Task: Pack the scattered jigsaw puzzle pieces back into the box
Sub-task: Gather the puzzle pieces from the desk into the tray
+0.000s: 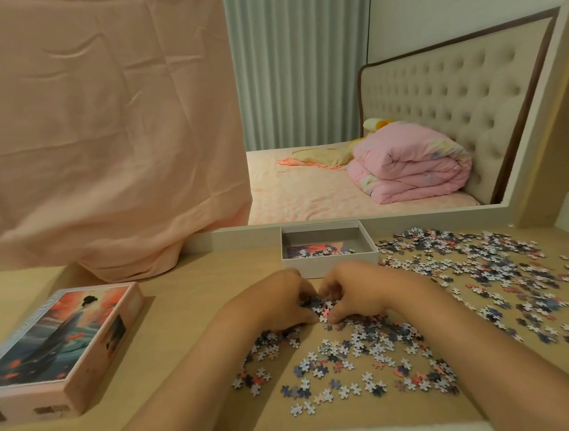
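Observation:
Small jigsaw pieces (357, 356) lie scattered over the wooden table, thickest at the right (494, 265). The open white box (332, 261) stands at the back of the table with some pieces inside. My left hand (280, 300) and my right hand (355, 288) meet just in front of the box, fingers curled inward around a small heap of pieces (318, 307) cupped between them on the table.
The box lid (63, 341), printed with a picture, lies at the left of the table. A peach cloth (98, 145) hangs down onto the table's back left. A mirror (369, 104) behind the box shows a bed and a pink quilt.

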`<state>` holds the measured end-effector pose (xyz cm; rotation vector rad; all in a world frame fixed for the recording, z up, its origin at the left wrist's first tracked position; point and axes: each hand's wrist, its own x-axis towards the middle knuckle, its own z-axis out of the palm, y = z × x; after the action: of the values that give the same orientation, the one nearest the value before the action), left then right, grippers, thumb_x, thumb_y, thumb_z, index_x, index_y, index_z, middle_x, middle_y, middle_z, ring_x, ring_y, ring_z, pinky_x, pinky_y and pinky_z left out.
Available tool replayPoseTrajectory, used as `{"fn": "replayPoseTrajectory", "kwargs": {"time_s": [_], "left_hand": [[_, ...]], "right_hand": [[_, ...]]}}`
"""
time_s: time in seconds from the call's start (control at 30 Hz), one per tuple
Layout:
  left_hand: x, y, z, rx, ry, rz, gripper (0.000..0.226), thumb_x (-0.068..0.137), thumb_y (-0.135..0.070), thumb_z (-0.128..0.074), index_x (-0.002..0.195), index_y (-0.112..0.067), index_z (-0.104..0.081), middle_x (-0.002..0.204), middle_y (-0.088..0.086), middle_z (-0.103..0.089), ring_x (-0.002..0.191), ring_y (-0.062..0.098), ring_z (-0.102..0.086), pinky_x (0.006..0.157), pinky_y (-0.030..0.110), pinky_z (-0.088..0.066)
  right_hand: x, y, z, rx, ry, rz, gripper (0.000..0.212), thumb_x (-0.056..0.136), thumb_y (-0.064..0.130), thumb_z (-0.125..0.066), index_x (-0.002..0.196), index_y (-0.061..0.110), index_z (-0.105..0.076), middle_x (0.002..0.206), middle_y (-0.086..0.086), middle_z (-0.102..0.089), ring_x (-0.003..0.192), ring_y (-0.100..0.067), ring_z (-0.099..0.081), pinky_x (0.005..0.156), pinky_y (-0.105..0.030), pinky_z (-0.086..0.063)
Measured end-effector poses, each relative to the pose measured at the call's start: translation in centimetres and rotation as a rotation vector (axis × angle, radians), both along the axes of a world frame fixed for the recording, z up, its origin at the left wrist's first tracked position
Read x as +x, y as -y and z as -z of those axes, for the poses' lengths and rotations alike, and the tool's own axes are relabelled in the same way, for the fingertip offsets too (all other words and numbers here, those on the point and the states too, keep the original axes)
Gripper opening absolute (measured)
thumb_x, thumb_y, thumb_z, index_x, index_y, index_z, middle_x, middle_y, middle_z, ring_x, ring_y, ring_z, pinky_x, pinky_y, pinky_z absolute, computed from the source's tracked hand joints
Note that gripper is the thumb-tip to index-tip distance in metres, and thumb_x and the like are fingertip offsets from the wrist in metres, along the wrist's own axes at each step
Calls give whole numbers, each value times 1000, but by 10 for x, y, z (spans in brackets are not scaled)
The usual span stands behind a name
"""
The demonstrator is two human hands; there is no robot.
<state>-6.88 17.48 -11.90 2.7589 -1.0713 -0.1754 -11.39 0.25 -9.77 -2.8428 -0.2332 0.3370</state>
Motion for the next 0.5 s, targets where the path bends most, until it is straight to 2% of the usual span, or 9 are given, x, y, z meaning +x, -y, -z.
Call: {"fn": "replayPoseTrajectory", "kwargs": {"time_s": [0.07, 0.13, 0.23, 0.3, 0.37, 0.5], "left_hand": [[-1, 1, 1, -45, 0, -16, 43, 85, -42, -71, 122, -22, -65, 107, -3, -55, 94, 18, -57, 86, 34, -51], [-1, 1, 2, -100, -7, -24, 38, 83, -38, -75, 115, -20, -68, 99, -6, -57, 89, 15, -58, 81, 29, -51], [0, 1, 5, -210, -32, -46, 29, 79, -34, -80, 101, -19, -69, 91, -8, -61, 82, 12, -59, 71, 23, -47], [3, 0, 6, -293, -42, -66, 23, 78, -31, -81, 95, -19, -71, 88, -8, -66, 78, 8, -60, 68, 21, -48], [6, -1, 9, -377, -44, -90, 21, 77, -29, -82, 92, -19, -71, 86, -9, -68, 77, 7, -61, 70, 23, -51], [10, 0, 14, -513, -64, -132, 15, 79, -22, -81, 90, -22, -71, 83, -9, -69, 76, 7, -65, 73, 25, -54]], "right_hand": [[2, 0, 3, 21, 28, 20, 51, 82, 36, -79, 128, 21, -65, 107, 4, -67, 91, -14, -58, 79, -26, -42], [3, 0, 5, 47, 48, 30, 45, 81, 34, -81, 122, 21, -68, 105, 5, -68, 88, -12, -58, 75, -24, -42], [4, 1, 6, 94, 75, 31, 29, 82, 27, -80, 110, 21, -74, 88, 11, -65, 76, -6, -58, 60, -17, -38], [7, 3, 5, 144, 99, 53, 22, 83, 20, -80, 104, 18, -75, 80, 12, -64, 72, -10, -63, 55, -15, -41], [11, 6, 6, 221, 112, 95, 20, 82, 16, -81, 101, 16, -75, 80, 8, -66, 70, -20, -70, 52, -22, -52], [15, 12, 6, 323, 120, 124, 13, 77, 13, -84, 78, 17, -72, 75, -5, -73, 65, -26, -72, 53, -32, -58]]}}
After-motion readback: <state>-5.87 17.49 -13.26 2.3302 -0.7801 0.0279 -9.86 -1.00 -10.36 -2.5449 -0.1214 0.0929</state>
